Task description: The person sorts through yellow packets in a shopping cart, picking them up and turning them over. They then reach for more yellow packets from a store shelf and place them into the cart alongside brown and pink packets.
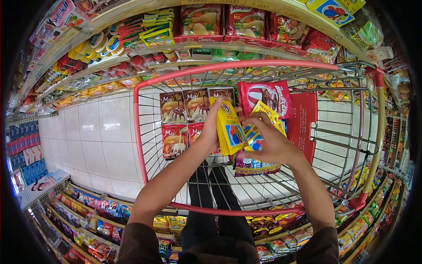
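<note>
My left hand (212,128) is closed around a stack of yellow packets (233,133) with a red and blue picture, held over the shopping cart (140,119). Beside it, my right hand (277,145) has its fingers bent over more yellow packets (266,110) of similar look. Below my left hand, several MyVla dessert packets (173,108) lie in rows on the cart's floor. A red snack bag (272,97) rests behind the packets at my right hand. Under that hand, blue and purple packets (257,167) are partly hidden.
The cart's red child-seat panel (303,127) and yellow handle (379,132) are on the right. Shelves with seasoning packets (200,21) run along the far side. More shelves of snack bags (103,207) stand on the near side. White floor tiles (88,127) show at left.
</note>
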Demonstrator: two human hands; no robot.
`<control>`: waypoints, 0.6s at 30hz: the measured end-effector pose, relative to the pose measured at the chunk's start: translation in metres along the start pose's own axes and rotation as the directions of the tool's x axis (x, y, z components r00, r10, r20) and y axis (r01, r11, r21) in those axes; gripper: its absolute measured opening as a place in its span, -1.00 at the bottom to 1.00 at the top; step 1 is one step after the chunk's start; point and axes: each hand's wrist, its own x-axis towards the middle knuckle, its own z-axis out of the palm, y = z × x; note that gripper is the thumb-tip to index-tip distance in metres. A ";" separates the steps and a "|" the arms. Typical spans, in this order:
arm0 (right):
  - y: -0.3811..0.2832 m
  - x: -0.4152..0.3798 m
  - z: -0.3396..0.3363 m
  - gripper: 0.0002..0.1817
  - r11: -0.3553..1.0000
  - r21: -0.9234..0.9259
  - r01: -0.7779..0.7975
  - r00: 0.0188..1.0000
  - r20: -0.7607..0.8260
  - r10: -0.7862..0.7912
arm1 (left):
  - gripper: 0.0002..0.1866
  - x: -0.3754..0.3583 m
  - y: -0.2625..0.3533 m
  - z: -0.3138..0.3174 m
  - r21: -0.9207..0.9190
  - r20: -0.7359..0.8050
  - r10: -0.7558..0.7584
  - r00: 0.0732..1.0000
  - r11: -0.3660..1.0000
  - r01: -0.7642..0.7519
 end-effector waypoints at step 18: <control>-0.022 0.005 0.014 0.59 0.963 -0.205 0.174 0.982 -0.036 -0.185 | -0.22 -0.020 -0.022 0.005 0.266 0.161 -0.362 0.918 0.912 0.313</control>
